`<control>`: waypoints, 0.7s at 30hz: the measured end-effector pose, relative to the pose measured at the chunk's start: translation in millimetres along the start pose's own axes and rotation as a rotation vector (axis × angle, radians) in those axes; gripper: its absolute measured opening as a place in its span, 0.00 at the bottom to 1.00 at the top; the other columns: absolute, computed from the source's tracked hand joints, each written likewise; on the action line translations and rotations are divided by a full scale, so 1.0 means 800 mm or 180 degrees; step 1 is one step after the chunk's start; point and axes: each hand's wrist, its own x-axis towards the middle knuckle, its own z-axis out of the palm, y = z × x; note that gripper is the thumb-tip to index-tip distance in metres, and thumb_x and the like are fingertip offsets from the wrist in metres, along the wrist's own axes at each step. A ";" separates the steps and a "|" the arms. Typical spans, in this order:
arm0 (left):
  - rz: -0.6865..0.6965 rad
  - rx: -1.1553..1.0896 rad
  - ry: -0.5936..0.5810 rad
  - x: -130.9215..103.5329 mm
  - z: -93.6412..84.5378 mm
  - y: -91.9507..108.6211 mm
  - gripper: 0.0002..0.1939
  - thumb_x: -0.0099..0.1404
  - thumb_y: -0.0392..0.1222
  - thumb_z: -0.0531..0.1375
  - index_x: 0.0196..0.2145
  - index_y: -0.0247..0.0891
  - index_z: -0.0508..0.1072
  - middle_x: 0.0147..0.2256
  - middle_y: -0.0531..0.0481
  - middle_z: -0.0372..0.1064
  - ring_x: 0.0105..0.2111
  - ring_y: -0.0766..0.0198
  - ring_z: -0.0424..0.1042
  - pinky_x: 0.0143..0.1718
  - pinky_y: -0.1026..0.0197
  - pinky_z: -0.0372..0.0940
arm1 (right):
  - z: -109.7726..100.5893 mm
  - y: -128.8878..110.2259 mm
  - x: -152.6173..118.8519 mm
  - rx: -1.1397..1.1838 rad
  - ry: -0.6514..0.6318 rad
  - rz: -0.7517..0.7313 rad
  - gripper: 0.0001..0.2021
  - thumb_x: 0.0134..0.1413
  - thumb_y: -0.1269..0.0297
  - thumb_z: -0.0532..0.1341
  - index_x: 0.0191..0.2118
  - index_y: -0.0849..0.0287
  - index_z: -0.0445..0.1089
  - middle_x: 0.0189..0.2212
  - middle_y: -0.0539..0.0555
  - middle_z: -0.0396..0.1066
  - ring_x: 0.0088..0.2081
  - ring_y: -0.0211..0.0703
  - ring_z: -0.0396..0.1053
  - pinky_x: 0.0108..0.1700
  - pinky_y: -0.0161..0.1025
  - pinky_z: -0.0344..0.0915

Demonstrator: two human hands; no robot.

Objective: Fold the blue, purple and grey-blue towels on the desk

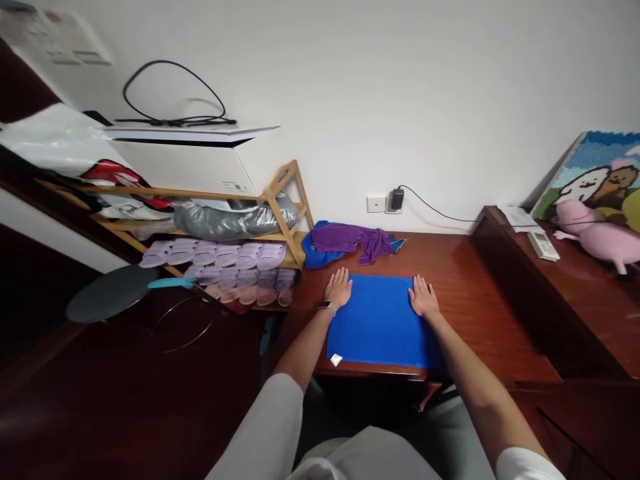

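Observation:
A blue cloth [381,323] lies spread flat on the reddish-brown wooden table [480,313], with a small white tag [336,360] at its near left corner. My left hand [339,289] rests flat at the cloth's left edge, near the far left corner, fingers stretched out. At the far right corner my right hand [423,297] lies flat on the right edge, its fingers extended too. Beyond the cloth, a crumpled purple cloth [350,240] sits partly on top of another blue cloth [320,259] by the wall.
To the left stands a wooden rack [295,227] with rows of lilac slippers [215,253] and a white box [185,167] on top. A round grey stool [113,293] is beside it. On the right, a raised ledge holds a remote control [543,246] and a pink plush toy [597,237].

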 end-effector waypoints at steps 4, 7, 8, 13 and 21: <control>0.0546 0.0041 0.0172 -0.008 0.008 0.053 0.32 0.80 0.48 0.40 0.73 0.29 0.57 0.74 0.37 0.50 0.76 0.52 0.44 0.76 0.47 0.36 | -0.003 -0.028 -0.008 -0.0097 0.0298 -0.0189 0.35 0.74 0.55 0.37 0.77 0.71 0.44 0.77 0.63 0.41 0.78 0.49 0.38 0.77 0.52 0.32; 0.1201 -0.0032 0.0000 -0.020 0.043 0.116 0.32 0.80 0.50 0.40 0.73 0.32 0.58 0.74 0.40 0.53 0.75 0.54 0.47 0.76 0.48 0.40 | 0.001 -0.046 -0.016 -0.0162 0.0222 -0.0469 0.34 0.74 0.57 0.37 0.77 0.71 0.45 0.77 0.62 0.42 0.78 0.48 0.39 0.77 0.50 0.34; 0.1326 -0.0041 -0.0086 -0.024 0.057 0.134 0.32 0.81 0.51 0.39 0.74 0.33 0.58 0.73 0.41 0.53 0.75 0.55 0.49 0.75 0.49 0.41 | 0.003 -0.050 -0.017 -0.0195 0.0121 -0.0518 0.34 0.74 0.58 0.37 0.77 0.71 0.46 0.77 0.62 0.43 0.78 0.48 0.39 0.76 0.50 0.35; 0.1154 0.0142 -0.0209 -0.034 0.084 0.151 0.34 0.81 0.54 0.36 0.76 0.38 0.53 0.74 0.45 0.52 0.75 0.57 0.46 0.76 0.48 0.41 | 0.006 -0.050 -0.018 -0.0339 -0.0015 -0.0504 0.34 0.74 0.58 0.36 0.77 0.70 0.44 0.77 0.61 0.42 0.78 0.47 0.38 0.76 0.50 0.35; 0.0208 0.0469 -0.0084 -0.024 0.022 0.003 0.33 0.80 0.49 0.37 0.77 0.35 0.48 0.75 0.42 0.48 0.76 0.54 0.45 0.75 0.46 0.42 | 0.002 -0.051 -0.018 -0.0182 -0.0051 -0.0431 0.34 0.75 0.55 0.34 0.78 0.67 0.42 0.78 0.58 0.41 0.78 0.45 0.37 0.77 0.49 0.34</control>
